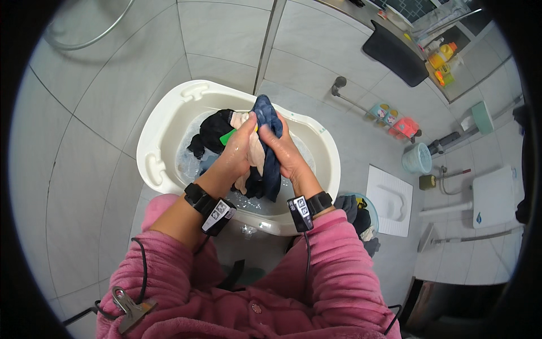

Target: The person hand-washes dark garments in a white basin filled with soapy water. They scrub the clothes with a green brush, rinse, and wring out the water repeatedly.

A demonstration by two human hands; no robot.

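A white plastic baby bathtub (326,169) with soapy water stands before me. Over it, both my hands grip a bunched wet garment (270,156) of dark blue and cream fabric. My left hand (239,148) is on its cream side, with something flat and green (227,137) showing beside the fingers; I cannot tell what it is. My right hand (284,148) is closed round the dark blue side, its thumb blurred. A black garment (214,129) lies in the water left of the hands, with more dark cloth under them.
A light blue basin (374,212) heaped with clothes is on the floor at right, beside a squat toilet (391,199). Slippers (406,127) hang on a wall rack, near a pale blue bucket (416,158). Cables run from devices on both wrists.
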